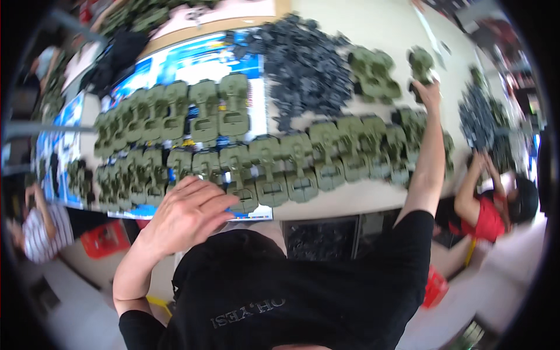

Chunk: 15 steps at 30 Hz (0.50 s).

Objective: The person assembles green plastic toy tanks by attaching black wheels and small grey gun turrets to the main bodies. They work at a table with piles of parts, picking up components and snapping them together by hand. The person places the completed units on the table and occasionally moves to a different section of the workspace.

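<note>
Fingers of right hand [430, 90] grip green part [421, 63], upright; left hand [188, 210] spread, empty.

Right hand [430, 92]: fingers hidden behind the green part [421, 63] it reaches, grip indeterminable. Left hand [188, 211]: motion-blurred, covering the nearest green pieces. Dark grey pile [303, 64]: individual parts too small to distinguish. Tabletop [373, 201] corners cut off.

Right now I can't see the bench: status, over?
Right hand stretched out, gripping a green part. Left hand open, empty, over near row of green parts. Nothing blocking.
</note>
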Each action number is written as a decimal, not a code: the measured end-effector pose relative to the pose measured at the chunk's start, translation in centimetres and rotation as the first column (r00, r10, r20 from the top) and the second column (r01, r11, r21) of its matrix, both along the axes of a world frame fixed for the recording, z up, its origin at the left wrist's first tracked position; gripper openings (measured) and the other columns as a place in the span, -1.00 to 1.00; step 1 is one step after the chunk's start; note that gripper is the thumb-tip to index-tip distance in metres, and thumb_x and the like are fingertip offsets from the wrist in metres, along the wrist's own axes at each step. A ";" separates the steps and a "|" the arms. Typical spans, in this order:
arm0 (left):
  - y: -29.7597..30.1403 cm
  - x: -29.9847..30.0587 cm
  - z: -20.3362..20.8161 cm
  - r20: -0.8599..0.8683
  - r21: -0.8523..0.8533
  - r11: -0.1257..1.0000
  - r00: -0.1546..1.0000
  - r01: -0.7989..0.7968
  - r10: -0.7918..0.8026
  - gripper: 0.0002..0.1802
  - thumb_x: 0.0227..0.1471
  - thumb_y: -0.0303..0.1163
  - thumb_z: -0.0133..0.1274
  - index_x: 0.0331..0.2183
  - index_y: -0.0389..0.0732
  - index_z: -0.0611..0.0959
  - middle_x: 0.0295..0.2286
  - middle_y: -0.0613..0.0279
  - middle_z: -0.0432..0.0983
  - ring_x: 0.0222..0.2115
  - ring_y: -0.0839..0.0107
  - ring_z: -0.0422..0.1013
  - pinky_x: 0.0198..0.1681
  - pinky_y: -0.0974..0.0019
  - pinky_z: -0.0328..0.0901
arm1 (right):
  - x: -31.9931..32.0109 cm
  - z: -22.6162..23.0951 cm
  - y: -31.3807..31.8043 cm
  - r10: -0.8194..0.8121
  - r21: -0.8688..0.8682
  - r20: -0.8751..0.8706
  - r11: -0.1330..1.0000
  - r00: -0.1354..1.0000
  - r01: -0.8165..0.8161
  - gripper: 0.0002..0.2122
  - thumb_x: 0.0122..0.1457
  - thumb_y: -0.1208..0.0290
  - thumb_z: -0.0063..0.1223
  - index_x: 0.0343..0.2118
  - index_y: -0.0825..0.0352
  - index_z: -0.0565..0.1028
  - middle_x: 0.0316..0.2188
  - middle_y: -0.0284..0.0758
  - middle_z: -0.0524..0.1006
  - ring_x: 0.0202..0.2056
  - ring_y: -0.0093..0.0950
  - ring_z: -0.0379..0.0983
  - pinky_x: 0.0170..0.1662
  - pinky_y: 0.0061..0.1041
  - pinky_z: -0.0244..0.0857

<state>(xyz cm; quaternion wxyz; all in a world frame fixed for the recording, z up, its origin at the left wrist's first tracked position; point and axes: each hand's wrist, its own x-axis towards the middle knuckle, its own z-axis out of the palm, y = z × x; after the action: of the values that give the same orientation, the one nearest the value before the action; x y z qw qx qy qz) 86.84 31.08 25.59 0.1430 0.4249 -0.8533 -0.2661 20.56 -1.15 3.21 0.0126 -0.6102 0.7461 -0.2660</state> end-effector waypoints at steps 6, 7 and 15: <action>9.8 5.0 -5.8 0.222 0.401 0.671 0.777 -0.624 0.590 -0.75 -0.07 -0.35 0.12 -0.29 -0.26 0.59 -0.38 0.07 0.52 -0.34 0.07 0.45 -0.25 0.18 0.34 | 2.8 -8.7 -2.0 -0.047 0.458 0.364 0.879 0.930 -0.134 0.03 -0.22 -0.05 0.28 0.18 0.50 -0.04 0.02 0.02 0.30 0.02 -0.28 0.29 -0.01 -0.34 0.22; 10.4 5.2 -6.4 0.229 0.404 0.644 0.753 -0.650 0.617 -0.74 -0.05 -0.34 0.12 -0.29 -0.26 0.59 -0.38 0.06 0.53 -0.32 0.10 0.46 -0.22 0.20 0.33 | 0.5 -8.7 -2.1 -0.059 0.469 0.342 0.876 0.938 -0.116 0.03 -0.22 -0.06 0.27 0.20 0.47 -0.05 0.06 0.05 0.25 0.06 -0.24 0.25 0.02 -0.30 0.20; 12.1 5.6 -8.6 0.219 0.439 0.577 0.705 -0.689 0.675 -0.71 -0.05 -0.31 0.13 -0.26 -0.24 0.59 -0.34 0.07 0.54 -0.31 0.13 0.47 -0.23 0.21 0.33 | 28.8 3.2 -1.8 0.331 0.114 0.386 0.909 0.861 -0.401 -0.62 0.11 0.33 0.00 -0.01 0.37 0.38 -0.12 -0.13 0.48 -0.12 -0.42 0.43 -0.07 -0.51 0.28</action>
<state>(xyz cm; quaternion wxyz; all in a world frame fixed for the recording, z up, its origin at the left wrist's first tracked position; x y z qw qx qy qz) 92.49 43.17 17.03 0.1097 0.7447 -0.5291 -0.3917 49.37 -2.98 6.39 0.2572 -0.6783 0.6230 -0.2926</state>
